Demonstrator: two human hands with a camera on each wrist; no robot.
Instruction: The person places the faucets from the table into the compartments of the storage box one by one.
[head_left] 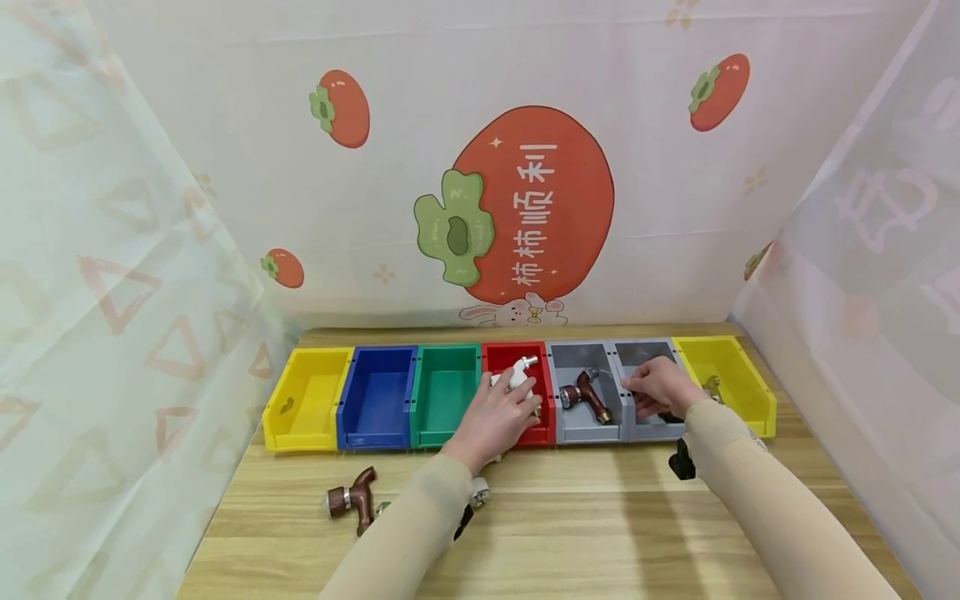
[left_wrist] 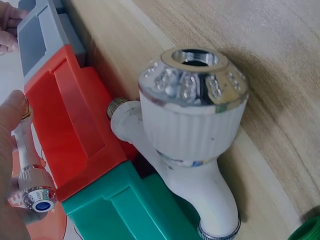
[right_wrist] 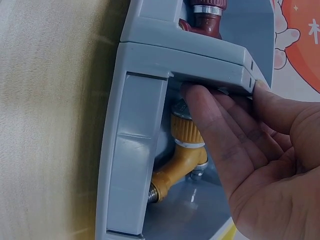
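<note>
My left hand grips a white tap at the red bin. In the left wrist view, the held tap shows its ribbed handle with a chrome end. My right hand pinches the side wall of the right grey bin, thumb on the rim and fingers inside. Within that bin lies an ochre-yellow tap, partly behind the fingers. The neighbouring grey bin holds a dark brown tap.
Another white tap lies on the table before the bins, mostly under my left forearm in the head view. Left of it lies a brown tap. Green, blue and yellow bins continue leftward. A brass-coloured tap sits in the right yellow bin.
</note>
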